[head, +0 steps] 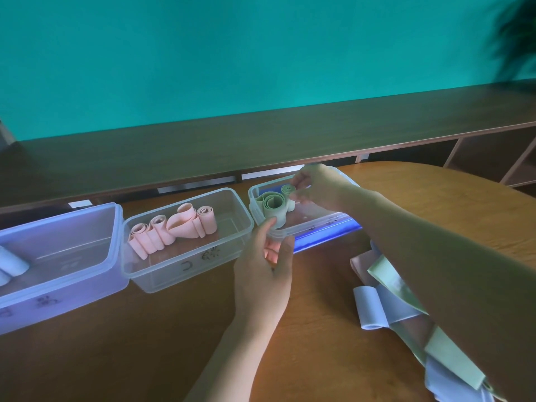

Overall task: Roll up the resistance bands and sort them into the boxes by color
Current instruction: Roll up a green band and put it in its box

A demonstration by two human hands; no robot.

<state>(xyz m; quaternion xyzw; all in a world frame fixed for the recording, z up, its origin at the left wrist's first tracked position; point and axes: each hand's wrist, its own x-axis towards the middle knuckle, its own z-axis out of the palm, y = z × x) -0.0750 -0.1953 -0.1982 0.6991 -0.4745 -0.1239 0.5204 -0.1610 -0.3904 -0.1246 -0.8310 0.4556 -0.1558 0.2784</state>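
We are placing a small rolled green band (288, 189) — pinched by our right hand (314, 185) over the clear plastic box (319, 224) — needing only release; our left hand (262, 268), fingers loosely curled, holds nothing.

Three boxes (185, 227) stand in a row on my counter (319, 329). The middle one holds pink rolls (171, 227) — four tight ones, I count, plus one looser loop among them. The right box has two green rolls (272, 203), a big loose one and a small one. The left box shows two pale blue rolls (11, 264) at the picture's edge. Beside my right arm lies a heap of unrolled bands (385, 303) — pink, green, blue — too tangled to count.
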